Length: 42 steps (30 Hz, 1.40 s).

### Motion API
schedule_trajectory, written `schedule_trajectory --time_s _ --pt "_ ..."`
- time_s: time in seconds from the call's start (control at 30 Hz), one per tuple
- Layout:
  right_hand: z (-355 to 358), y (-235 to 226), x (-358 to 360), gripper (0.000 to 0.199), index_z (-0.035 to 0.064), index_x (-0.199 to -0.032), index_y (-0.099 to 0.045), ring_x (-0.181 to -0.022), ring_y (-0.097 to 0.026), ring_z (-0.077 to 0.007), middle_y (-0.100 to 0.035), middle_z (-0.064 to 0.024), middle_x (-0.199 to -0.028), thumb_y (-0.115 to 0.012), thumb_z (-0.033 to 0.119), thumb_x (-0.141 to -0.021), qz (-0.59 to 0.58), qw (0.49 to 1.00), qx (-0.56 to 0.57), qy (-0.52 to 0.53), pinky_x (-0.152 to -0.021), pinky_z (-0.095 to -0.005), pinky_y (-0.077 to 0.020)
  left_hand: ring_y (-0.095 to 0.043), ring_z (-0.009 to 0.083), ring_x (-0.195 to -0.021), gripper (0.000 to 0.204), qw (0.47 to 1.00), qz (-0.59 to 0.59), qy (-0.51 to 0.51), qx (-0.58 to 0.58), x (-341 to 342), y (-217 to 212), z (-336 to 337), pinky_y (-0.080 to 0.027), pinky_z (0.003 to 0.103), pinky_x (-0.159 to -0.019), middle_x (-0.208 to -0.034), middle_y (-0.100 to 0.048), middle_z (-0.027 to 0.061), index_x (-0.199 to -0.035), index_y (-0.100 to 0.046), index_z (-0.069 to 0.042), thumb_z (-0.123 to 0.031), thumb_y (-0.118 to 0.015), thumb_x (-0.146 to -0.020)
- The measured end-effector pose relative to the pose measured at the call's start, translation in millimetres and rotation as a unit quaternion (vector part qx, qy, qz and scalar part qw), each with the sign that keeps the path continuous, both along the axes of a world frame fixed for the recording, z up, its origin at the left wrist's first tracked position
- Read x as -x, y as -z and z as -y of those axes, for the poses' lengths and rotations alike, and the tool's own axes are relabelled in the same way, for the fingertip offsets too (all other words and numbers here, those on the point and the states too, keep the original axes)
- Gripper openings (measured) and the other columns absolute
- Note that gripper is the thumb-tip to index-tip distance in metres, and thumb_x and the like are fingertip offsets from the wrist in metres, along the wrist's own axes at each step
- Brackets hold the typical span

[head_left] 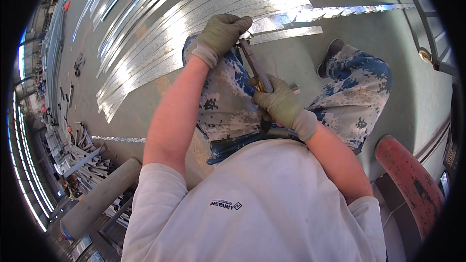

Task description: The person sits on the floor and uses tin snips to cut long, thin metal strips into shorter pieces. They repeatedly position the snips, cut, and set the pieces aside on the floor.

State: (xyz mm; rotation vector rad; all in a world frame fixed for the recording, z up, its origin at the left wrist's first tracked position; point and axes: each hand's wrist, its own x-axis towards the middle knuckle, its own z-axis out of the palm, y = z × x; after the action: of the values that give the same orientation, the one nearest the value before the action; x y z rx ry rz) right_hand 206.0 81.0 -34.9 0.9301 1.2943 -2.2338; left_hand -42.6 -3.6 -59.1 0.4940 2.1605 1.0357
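My right hand [280,103], in a greenish work glove, is wrapped round a long, narrow grey metal tool [254,63] with a bit of yellow by the grip. Its exact kind does not show clearly. The tool slants up and left, and its far end lies just below my left hand [222,34]. That hand, gloved alike, is closed over my left knee, thumb and fingers together. A thin sliver [249,34] shows beside the fingertips; what it belongs to is hidden. Shiny flat metal strips [179,24] lie side by side on the floor beyond both hands.
A jagged metal strip [359,10] stretches right across the floor. A red, worn cylinder [410,182] stands at my right, a grey roller [101,199] at my left. Scrap pieces [87,157] are heaped at the left. A dark metal frame [427,24] stands at the far right.
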Motion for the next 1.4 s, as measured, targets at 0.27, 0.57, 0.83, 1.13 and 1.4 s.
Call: schedule_trajectory --time_s 0.27,0.57,0.83,1.13,1.4 --pt "15.3 17.8 -1.4 0.039 0.0083 -0.140 -0.070 -0.060 -0.068 -0.0176 -0.070 -0.0074 -0.090 -0.066 0.007 -0.101 -0.035 0.984 -0.172 -0.031 -0.054 -0.0329 -0.0546 -0.080 0.0272 -0.093 0.065 0.998 -0.053 0.018 0.023 -4.7 -7.6 0.5 -0.062 0.041 -0.091 -0.101 -0.086 0.0188 -0.123 -0.086 0.003 -0.059 -0.079 -0.104" --pt "13.6 8.5 1.2 0.037 0.0068 -0.137 -0.071 -0.058 -0.069 -0.0195 -0.072 -0.0098 -0.091 -0.065 0.007 -0.101 -0.002 0.986 -0.164 -0.032 -0.054 -0.0343 -0.0567 -0.079 0.0230 -0.084 0.065 0.999 -0.039 0.011 0.030 -5.2 -8.8 -3.3 -0.063 0.040 -0.084 -0.094 -0.084 0.0156 -0.117 -0.086 0.005 -0.058 -0.083 -0.102" --pt "18.6 20.1 -4.2 0.039 0.0050 -0.138 -0.073 -0.077 -0.076 -0.0263 -0.075 -0.0159 -0.097 -0.065 0.009 -0.100 -0.027 0.943 -0.323 -0.068 -0.073 -0.0405 -0.0611 -0.079 0.0201 -0.084 0.064 1.000 0.007 0.020 0.009 -2.3 -10.9 -6.4 -0.063 0.036 -0.078 -0.093 -0.084 0.0136 -0.116 -0.085 0.008 -0.053 -0.091 -0.098" --pt "18.5 17.8 0.9 0.051 0.0046 -0.149 -0.067 -0.111 -0.079 -0.0436 -0.079 -0.0290 -0.123 -0.071 0.020 -0.101 -0.011 0.916 -0.382 -0.122 -0.098 -0.0509 -0.0629 -0.079 0.0229 -0.082 0.067 1.000 0.003 0.005 0.007 -3.7 -9.2 -8.3 -0.063 0.037 -0.077 -0.092 -0.083 0.0145 -0.118 -0.085 0.008 -0.055 -0.090 -0.097" --pt "5.8 4.1 -5.7 0.052 0.0068 -0.153 -0.064 -0.070 -0.071 -0.0176 -0.075 -0.0109 -0.093 -0.076 0.011 -0.103 0.036 0.999 -0.011 0.003 -0.059 -0.0338 -0.0580 -0.081 0.0262 -0.093 0.070 0.996 -0.061 0.053 0.030 -0.6 -2.1 -10.3 -0.064 0.039 -0.087 -0.106 -0.086 0.0206 -0.123 -0.084 0.009 -0.057 -0.086 -0.099"
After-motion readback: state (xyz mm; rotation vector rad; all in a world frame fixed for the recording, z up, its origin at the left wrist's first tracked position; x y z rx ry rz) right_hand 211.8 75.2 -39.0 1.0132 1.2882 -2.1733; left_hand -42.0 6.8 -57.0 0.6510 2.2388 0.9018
